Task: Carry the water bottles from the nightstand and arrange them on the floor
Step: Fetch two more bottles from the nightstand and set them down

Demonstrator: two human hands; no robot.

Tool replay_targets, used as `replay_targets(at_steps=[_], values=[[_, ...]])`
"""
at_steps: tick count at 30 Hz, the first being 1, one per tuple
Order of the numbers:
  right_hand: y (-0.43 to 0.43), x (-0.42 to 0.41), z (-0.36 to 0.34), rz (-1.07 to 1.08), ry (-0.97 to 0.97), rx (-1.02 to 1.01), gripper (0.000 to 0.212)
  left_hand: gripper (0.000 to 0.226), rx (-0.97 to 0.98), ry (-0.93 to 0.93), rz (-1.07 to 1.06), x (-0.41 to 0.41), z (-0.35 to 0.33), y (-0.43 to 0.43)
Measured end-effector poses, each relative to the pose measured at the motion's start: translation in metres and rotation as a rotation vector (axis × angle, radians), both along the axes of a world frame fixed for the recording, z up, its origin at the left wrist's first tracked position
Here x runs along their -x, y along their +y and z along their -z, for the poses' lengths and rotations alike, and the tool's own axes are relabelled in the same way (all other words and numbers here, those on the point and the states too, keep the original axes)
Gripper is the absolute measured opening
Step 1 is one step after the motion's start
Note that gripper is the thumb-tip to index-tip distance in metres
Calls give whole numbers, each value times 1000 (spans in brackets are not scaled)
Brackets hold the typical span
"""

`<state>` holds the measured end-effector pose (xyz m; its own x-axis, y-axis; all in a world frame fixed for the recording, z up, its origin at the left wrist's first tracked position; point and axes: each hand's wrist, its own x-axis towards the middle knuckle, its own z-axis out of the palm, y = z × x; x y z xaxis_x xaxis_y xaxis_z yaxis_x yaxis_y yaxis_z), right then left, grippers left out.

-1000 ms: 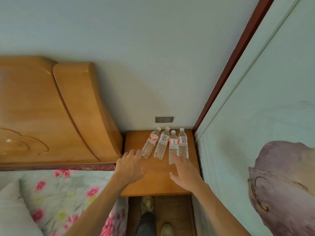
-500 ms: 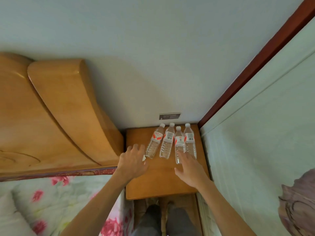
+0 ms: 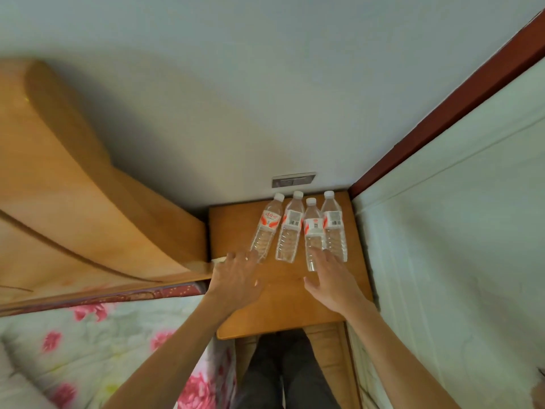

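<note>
Far left, headboard (image 3: 73,202): big curved wooden thing, butts right up against the nightstand's left side.
Bed cover (image 3: 97,343): pale with pink flowers, down in the bottom left below the headboard.
Left hand (image 3: 239,281): reaching in over the left part of the tabletop (image 3: 283,308), palm down, fingers straight and a bit spread, gripping nothing. Fingertips are right at the bottom end of the leftmost bottle (image 3: 267,228). Honestly can't tell if they touch it.
Tabletop: orange-brown wood, tucked into the corner of the room, bottles all on its back half.
Trousers (image 3: 283,376): dark, the person's legs are at the front edge of the nightstand.
Water bottles (image 3: 290,234): four clear ones, white caps, red-and-white labels, side by side. They look to be lying flat with caps towards the back wall. Leftmost one is angled a little.
Wall plate (image 3: 293,180): grey, on the wall just behind the caps.
Third bottle (image 3: 313,228): sits slightly nearer the person than its neighbours.
Fourth bottle (image 3: 333,222): closest to the right-hand wall.
Right hand (image 3: 333,286): open too, fingers stretched out over the lower end of the third bottle, just beside the fourth, not curled round either.
Trim (image 3: 442,113): dark red strip running up the corner, pale wall to its right.
</note>
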<state>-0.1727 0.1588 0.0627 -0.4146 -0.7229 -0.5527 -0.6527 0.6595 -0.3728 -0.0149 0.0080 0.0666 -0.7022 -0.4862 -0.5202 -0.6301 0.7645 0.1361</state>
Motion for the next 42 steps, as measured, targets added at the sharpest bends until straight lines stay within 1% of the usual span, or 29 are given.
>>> replay_targets(at_steps=[2,6,12,14,17,21,25,29,31,33,37,42], values=[[-4,4,11,6,-6,-6,71,63,-15,-17,20,7,13,-2],[-15,7,38,26,-20,-1,69,61,-36,-26,24,21,43,-10],[-31,7,83,96,-14,-2,64,57,-28,-45,-54,47,88,-23],[-39,8,96,145,-8,32,70,57,-17,-34,-93,55,102,-24],[-53,13,116,229,6,74,79,62,16,-9,-145,66,125,-25],[-73,17,138,289,15,80,77,71,70,7,-210,77,156,-26],[-92,14,160,346,70,38,83,81,85,28,-277,80,180,-28],[-105,17,178,431,77,27,73,82,99,67,-295,82,196,-33],[-109,21,183,472,75,25,72,81,99,91,-289,83,201,-34],[-114,22,187,511,88,29,76,79,85,91,-298,85,205,-37],[-122,17,197,535,130,31,90,76,66,109,-329,88,213,-38],[-127,14,204,561,118,-28,98,77,65,129,-360,89,217,-36]])
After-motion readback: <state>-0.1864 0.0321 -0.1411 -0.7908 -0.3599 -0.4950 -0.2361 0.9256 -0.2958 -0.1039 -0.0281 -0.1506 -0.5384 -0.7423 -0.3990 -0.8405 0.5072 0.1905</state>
